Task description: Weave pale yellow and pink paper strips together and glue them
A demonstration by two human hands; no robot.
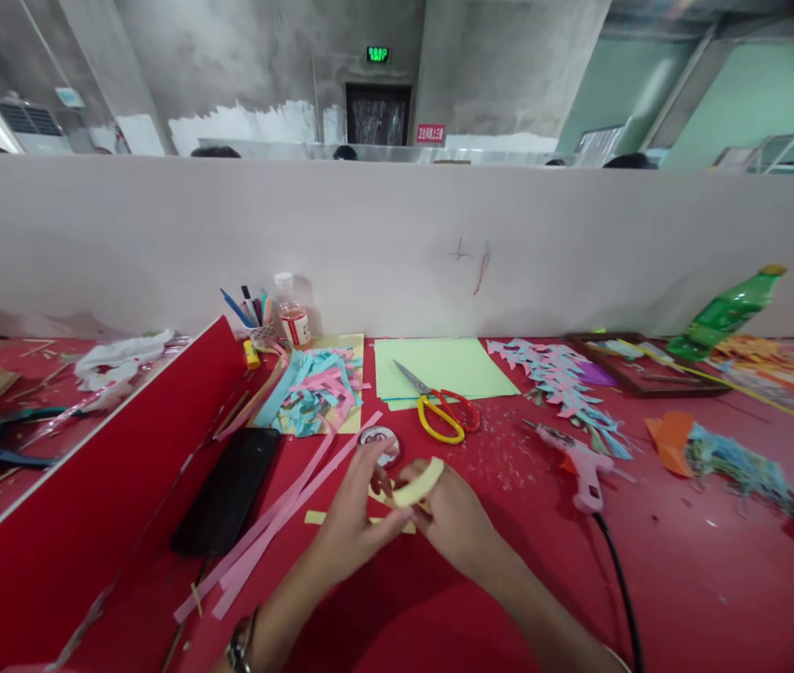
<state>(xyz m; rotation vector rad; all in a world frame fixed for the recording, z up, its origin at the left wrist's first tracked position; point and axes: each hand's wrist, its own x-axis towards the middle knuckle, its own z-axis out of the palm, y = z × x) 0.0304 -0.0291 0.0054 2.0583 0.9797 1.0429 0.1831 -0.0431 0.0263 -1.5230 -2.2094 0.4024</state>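
A pale yellow paper strip (419, 486) curves between my two hands, low over the red table. My left hand (358, 519) pinches its lower end between thumb and fingers. On the other side, my right hand (459, 519) has its fingers closed at the strip, partly hidden behind it. Another flat yellow strip (315, 517) lies on the table beneath my hands. Just beyond my left fingers is a small round tin (379, 445), partly covered. Scissors (442, 411) with one yellow and one red handle rest on pale green paper sheets (453, 365).
Long pink strips (277, 523) and a black phone (228, 491) lie left, beside a red divider (98, 505). Cut blue and pink paper (316, 388) is piled behind. A pink glue gun (579, 463) with a black cord lies right, near a tilted green bottle (726, 313).
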